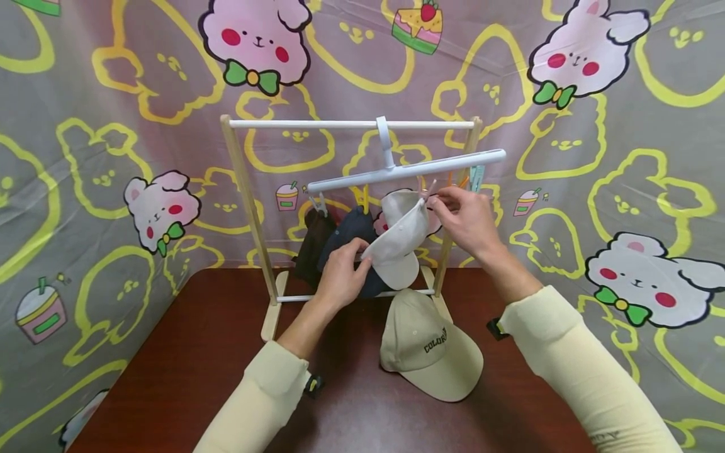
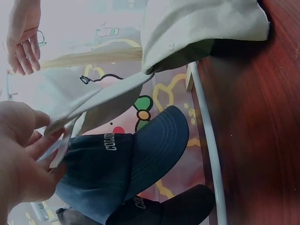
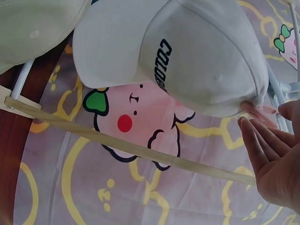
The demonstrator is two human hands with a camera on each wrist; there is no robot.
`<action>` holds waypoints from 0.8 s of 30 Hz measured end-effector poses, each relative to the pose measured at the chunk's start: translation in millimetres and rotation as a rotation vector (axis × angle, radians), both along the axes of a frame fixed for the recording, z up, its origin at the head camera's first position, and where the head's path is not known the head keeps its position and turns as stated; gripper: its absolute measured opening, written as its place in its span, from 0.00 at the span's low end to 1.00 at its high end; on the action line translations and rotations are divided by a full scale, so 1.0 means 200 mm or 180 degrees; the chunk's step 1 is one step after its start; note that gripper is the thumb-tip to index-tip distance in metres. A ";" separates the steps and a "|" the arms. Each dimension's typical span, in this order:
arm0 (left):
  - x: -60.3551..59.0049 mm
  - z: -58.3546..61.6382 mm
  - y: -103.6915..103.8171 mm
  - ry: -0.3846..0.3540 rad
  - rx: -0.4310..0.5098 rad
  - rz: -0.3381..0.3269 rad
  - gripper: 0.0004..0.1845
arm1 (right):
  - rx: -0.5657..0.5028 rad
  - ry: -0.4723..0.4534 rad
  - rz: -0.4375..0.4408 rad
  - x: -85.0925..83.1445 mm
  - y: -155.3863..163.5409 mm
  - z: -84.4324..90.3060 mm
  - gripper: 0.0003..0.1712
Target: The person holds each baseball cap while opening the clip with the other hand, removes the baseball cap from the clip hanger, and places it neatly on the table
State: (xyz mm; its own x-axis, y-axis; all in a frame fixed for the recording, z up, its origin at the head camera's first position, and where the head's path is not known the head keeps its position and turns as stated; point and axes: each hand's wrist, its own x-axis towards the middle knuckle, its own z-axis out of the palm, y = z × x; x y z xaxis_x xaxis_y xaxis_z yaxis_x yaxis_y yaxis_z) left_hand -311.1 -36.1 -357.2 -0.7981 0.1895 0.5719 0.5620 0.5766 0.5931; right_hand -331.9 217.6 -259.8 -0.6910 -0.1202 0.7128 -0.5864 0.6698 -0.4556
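Note:
A white cap (image 1: 399, 236) with dark lettering hangs from a pink clip (image 1: 427, 189) on a tilted white hanger (image 1: 408, 168). My left hand (image 1: 342, 270) pinches the cap's edge between thumb and fingers; in the left wrist view the same hand (image 2: 28, 154) has the strap side between its fingers. Up at the clip is my right hand (image 1: 467, 217). Its fingers look fairly straight in the right wrist view, with the fingertips (image 3: 243, 123) right at the pink clip. Left of the white cap hang a navy cap (image 1: 345, 229) and a dark cap (image 1: 314, 242).
A wooden rack (image 1: 246, 207) with a white top bar carries the hanger. On the brown table (image 1: 187, 352) in front lies a khaki cap (image 1: 416, 333). Further clips, one orange and one teal (image 1: 477, 178), hang at the hanger's right end. Patterned cloth (image 1: 351, 63) forms the backdrop.

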 end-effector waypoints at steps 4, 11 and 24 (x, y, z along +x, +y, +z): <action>-0.01 -0.02 -0.01 -0.0212 0.0344 -0.0203 0.05 | -0.0005 -0.0021 -0.0049 -0.02 0.01 0.00 0.16; -0.02 -0.04 -0.01 -0.0383 0.0677 -0.0466 0.06 | 0.0057 -0.0053 -0.0129 -0.06 0.03 0.00 0.18; -0.03 -0.04 -0.02 -0.0454 0.0801 -0.0712 0.08 | 0.0042 0.0063 -0.0272 -0.11 -0.06 0.02 0.24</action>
State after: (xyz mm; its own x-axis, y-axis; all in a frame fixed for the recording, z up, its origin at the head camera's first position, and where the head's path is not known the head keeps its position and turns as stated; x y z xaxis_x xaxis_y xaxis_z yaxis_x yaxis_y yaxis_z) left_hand -316.5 -39.5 -364.4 -0.8279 0.2358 0.5088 0.5590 0.2747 0.7823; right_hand -353.5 204.8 -256.1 -0.6850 -0.0709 0.7251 -0.5357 0.7235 -0.4353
